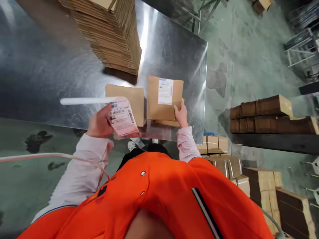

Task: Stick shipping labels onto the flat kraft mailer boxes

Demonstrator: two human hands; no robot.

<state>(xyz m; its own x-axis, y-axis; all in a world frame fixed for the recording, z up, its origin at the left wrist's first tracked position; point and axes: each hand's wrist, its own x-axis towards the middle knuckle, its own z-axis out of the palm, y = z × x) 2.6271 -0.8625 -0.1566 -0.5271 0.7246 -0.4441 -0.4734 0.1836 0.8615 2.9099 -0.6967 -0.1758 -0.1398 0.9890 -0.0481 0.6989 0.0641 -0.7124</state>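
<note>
My left hand [99, 122] is closed on a pink-white shipping label [122, 118] with barcodes, held over the near edge of the metal table [50, 73]. A long white backing strip [84, 100] runs left from the label above that hand. My right hand [181, 114] grips the near right corner of a flat brown cardboard box [154, 109] that carries a white label [165, 91]. That box lies on another flat box beneath it. A plain brown box [129, 96] sits on the table between my hands.
A tall stack of flat cardboard sheets [112, 33] stands at the back of the table. Packed boxes [259, 182] are piled on the floor at right, with brown stacks on a dark shelf [269, 116]. A pale hose [37, 156] crosses at left.
</note>
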